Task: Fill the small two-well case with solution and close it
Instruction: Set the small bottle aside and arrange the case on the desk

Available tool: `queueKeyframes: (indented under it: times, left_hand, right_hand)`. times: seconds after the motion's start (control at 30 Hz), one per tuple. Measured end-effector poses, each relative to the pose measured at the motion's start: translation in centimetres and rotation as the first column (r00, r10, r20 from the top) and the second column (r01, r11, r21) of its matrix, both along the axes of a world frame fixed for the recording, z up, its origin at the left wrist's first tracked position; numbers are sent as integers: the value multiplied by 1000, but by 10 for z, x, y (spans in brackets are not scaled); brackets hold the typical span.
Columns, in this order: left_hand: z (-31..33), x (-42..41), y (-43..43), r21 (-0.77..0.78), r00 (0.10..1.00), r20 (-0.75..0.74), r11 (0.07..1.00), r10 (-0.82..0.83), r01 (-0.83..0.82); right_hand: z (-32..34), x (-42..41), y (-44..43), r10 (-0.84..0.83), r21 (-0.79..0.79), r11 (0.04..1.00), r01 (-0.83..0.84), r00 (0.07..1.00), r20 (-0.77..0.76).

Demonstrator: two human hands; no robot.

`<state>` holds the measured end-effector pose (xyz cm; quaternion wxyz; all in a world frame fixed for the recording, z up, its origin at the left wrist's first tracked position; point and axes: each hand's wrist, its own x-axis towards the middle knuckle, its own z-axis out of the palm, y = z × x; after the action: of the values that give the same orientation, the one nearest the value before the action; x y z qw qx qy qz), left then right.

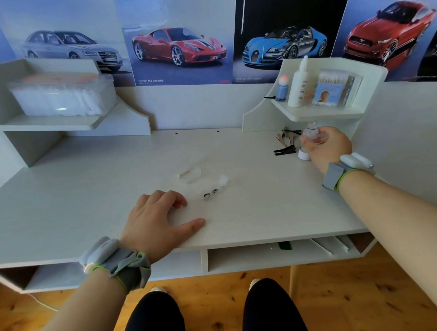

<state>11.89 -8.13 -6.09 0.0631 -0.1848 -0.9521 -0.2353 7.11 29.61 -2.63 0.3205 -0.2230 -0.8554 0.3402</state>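
- Roughly mid-desk (87, 187): case (212, 191), small, clear, nearly lost against the white top.
- Two dark rings side by side marking the wells; clear lid swung open behind them, angled up and to the right.
- Contents of the wells too small to tell.
- Just behind the case, apart from it: a clear block (190, 174).
- Left hand (159, 219) resting on the desk just left of the case without touching it, fingers loosely curled, thumb out, holding nothing.
- Right hand (327, 142) far off to the right, below the shelf (318, 114), wrapped round a small clear bottle (312, 131); both blurred, well apart from the case.
- White cap (303, 155) on the desk just beside that hand; black clips (285, 150) to its left.
- Readable under the red car on the middle poster (178, 41): "Ferrari 458 Speciale".
- On the shelf: tall bottle (298, 85) with print too fine to read, and a box (337, 88) of cotton swabs with "POWDER" running down its side, the word above it unclear.
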Motion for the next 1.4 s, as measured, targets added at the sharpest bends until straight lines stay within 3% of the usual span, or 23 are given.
queueKeyframes:
  times: [0.43,0.83,1.0,1.1,1.2,1.3,1.4]
  left_hand:
    - [0,-2,2,3,1000,24,1000,14,-14]
    - [8,-18,21,-49,990,74,992,123,-120]
    - [9,-30,21,92,965,230,984,129,-154]
    - [6,-33,22,132,965,214,975,150,-181]
    - [4,-33,22,113,968,182,974,174,-196]
    - [6,-34,23,87,972,175,980,160,-177]
    - [5,-33,23,87,979,144,983,147,-160]
  right_hand:
    - [-3,-3,21,-76,-47,996,79,995,66]
    - [-4,4,21,-94,-115,989,97,995,31]
    - [-4,18,18,-208,-132,973,190,968,-140]
    - [6,24,15,-258,-126,965,230,918,-301]
    - [17,26,-6,-91,-5,995,96,925,-370]
    - [27,22,-46,164,110,984,-137,939,-302]
    - [32,13,-91,393,79,920,-385,897,-205]
